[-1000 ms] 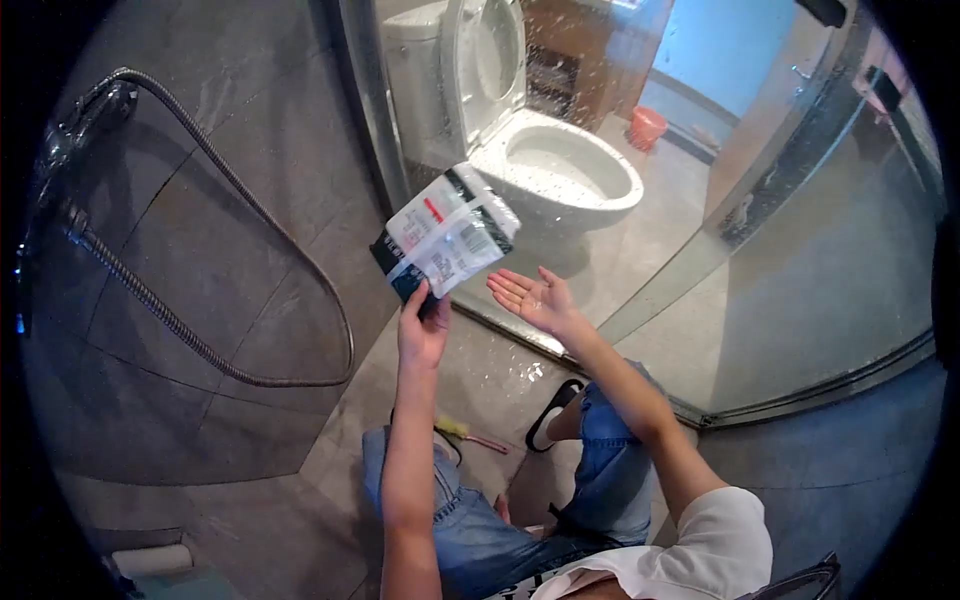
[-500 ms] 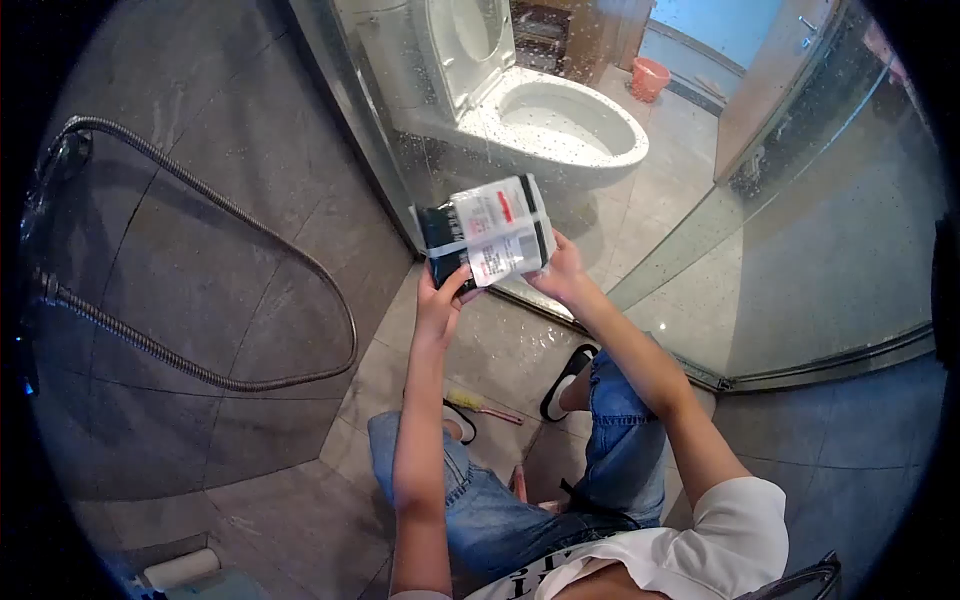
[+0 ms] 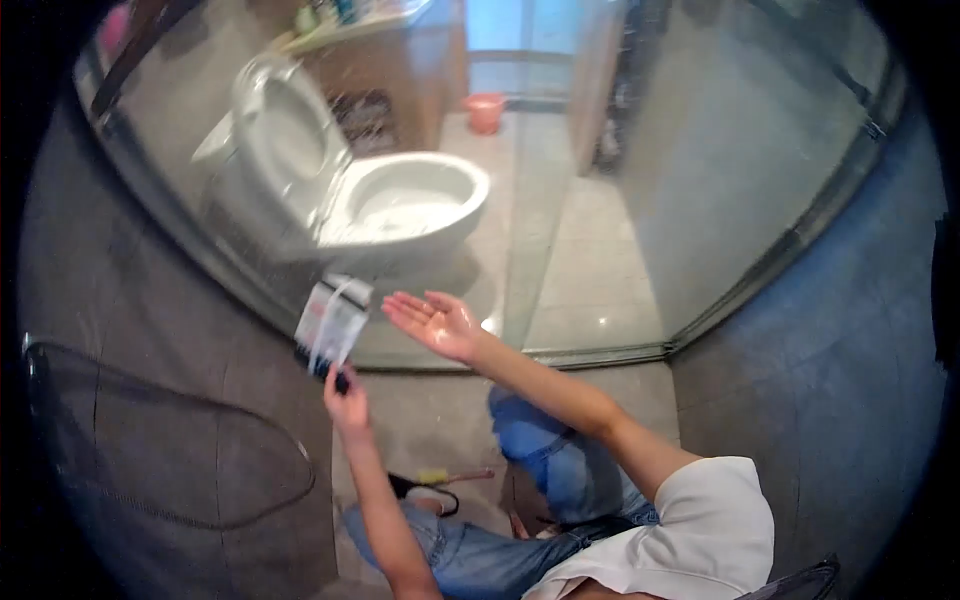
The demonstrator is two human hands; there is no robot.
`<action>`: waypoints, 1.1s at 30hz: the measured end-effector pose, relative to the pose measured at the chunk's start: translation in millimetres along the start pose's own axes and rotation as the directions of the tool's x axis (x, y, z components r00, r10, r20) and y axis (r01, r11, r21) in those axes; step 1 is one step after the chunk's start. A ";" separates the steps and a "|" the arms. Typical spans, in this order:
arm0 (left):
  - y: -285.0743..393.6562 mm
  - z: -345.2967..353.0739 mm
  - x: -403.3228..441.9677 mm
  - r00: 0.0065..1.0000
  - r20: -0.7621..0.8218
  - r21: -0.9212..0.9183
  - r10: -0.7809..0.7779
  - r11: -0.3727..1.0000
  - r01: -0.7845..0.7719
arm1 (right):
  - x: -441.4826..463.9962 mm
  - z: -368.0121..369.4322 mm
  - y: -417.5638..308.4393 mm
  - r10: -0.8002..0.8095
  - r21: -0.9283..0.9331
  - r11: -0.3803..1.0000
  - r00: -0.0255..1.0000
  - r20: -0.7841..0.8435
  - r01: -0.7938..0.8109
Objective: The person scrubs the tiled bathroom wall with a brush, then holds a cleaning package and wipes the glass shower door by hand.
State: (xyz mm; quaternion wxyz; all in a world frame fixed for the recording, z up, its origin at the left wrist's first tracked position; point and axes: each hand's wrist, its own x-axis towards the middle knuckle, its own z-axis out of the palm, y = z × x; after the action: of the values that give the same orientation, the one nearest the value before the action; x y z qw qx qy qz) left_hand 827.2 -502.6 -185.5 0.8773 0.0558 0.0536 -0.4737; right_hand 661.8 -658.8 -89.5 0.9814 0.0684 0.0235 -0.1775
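Observation:
My left hand [image 3: 347, 402] grips the lower end of a black and white packet [image 3: 334, 322] with printed text, held up in front of the glass. To the right of the packet, my right hand [image 3: 435, 325] is spread with the palm up and wet-looking, touching nothing. A small gap separates its fingertips from the packet. The packet is blurred, so its print cannot be read.
Beyond the glass screen [image 3: 540, 240] are a toilet [image 3: 410, 200] with its lid raised and a pink bucket [image 3: 485, 113]. A shower hose [image 3: 215, 395] loops at the left. On the floor near my feet lies a brush [image 3: 455, 475].
The view has swung to the right. Half a second ago my right hand was at the packet's right edge; now it is apart from it, palm up. My left hand still holds the packet.

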 end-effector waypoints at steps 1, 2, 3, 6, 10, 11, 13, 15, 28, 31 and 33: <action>-5.4 1.9 -0.4 0.999 0.033 -0.048 0.021 0.999 -0.019 | -22.2 16.4 -8.0 0.003 0.011 1.000 1.000 0.011 -0.003; -4.6 -2.9 2.6 0.998 0.024 -0.055 0.064 0.997 -0.062 | -40.3 30.3 -15.5 0.016 0.024 1.000 1.000 0.015 -0.016; -2.2 -9.4 7.9 0.998 0.023 -0.102 0.058 0.993 -0.056 | -58.9 42.8 -32.0 -0.071 -0.099 0.992 0.994 0.082 0.079; -1.8 -8.4 10.6 0.998 0.018 -0.231 0.067 0.971 -0.061 | -130.6 122.0 -80.5 -0.495 -0.688 0.403 0.776 0.391 0.603; 2.4 -17.0 8.8 0.995 0.090 -0.258 0.047 0.966 -0.022 | -163.3 244.1 -176.7 -0.280 -0.216 -0.695 0.018 0.960 0.686; 2.5 -14.9 7.2 0.996 0.073 -0.241 0.057 0.970 -0.038 | -165.4 285.1 -195.4 0.049 0.088 -0.951 -0.137 0.989 0.296; 1.0 -10.4 3.8 0.994 0.091 -0.227 0.068 0.973 -0.046 | -163.0 326.1 -197.2 0.373 0.324 -0.855 -0.046 0.927 -0.405; 5.5 -23.6 6.7 0.995 0.066 -0.232 0.070 0.971 -0.053 | -135.4 326.6 -176.2 0.250 0.331 -0.693 0.216 0.944 -0.640; 9.2 -16.1 3.8 0.996 0.036 -0.222 0.085 0.972 -0.075 | -257.7 361.6 -293.8 0.403 0.284 -0.696 -0.032 0.915 -0.659; -0.5 -10.6 4.9 0.996 0.009 -0.268 0.085 0.960 -0.079 | -207.3 398.1 -237.6 0.308 0.191 -0.729 -0.066 0.949 -0.658; -2.9 -9.5 5.6 0.994 -0.015 -0.239 0.108 0.965 -0.108 | -178.6 385.4 -222.5 0.400 0.415 -0.656 0.176 0.899 -0.630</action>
State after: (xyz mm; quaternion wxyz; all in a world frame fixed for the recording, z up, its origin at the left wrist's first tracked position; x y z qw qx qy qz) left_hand 827.4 -507.4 -195.8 0.9020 -0.0470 0.1080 -0.4153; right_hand 424.8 -858.5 276.4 0.4681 0.6659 -0.2363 0.5307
